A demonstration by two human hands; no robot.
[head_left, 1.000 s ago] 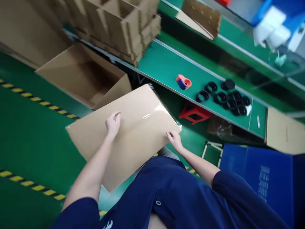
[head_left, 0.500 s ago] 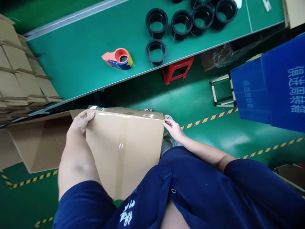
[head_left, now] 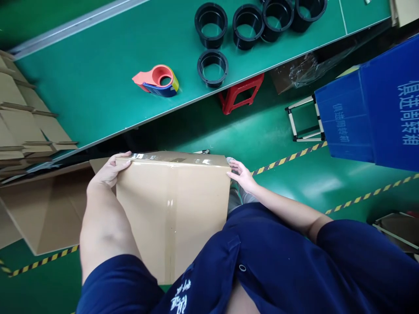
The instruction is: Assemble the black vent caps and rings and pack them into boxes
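Note:
A taped cardboard box (head_left: 199, 205) stands tilted in front of my body, a strip of clear tape running down its broad face and shiny tape along its upper edge. My left hand (head_left: 113, 169) grips the upper left corner, thumb on the near face and fingers over the edge. At the upper right corner, my right hand (head_left: 241, 174) holds the box between thumb and fingers. A red and blue tape dispenser (head_left: 159, 81) lies on the green table (head_left: 108, 74) beyond the box.
Several black rings (head_left: 212, 68) stand on the table. Stacked cartons (head_left: 19, 113) are at the left, above an open cardboard box (head_left: 49, 205). A red stool (head_left: 240, 93) is under the table edge. Blue boxes (head_left: 369, 109) and a small rack (head_left: 304, 120) are at the right.
The box has shifted slightly right, and its upper taped side is turned more into view. My left fingers now reach over its top edge. The view has also shifted a little.

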